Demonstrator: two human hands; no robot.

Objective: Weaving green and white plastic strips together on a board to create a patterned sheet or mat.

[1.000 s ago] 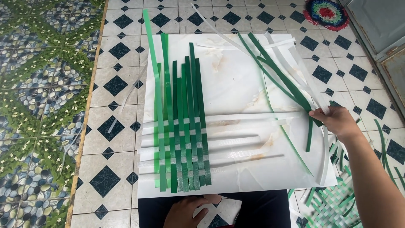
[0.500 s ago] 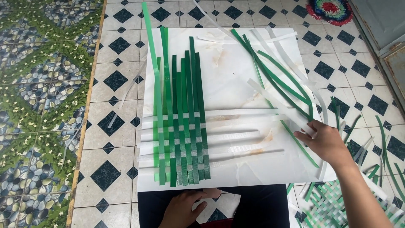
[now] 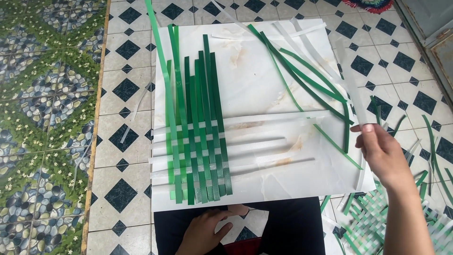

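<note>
Right hand (image 3: 383, 153) raised, pinching white strip (image 3: 351, 80)

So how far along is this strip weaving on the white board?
Done: a narrow woven patch of upright green strips crossed by white strips sits at the board's left side. In hand: the right hand lifts one white strip off the right edge; the left hand rests at the near edge. Left: the white strips' long tails run right uncrossed, and loose green strips lie unwoven.
</note>
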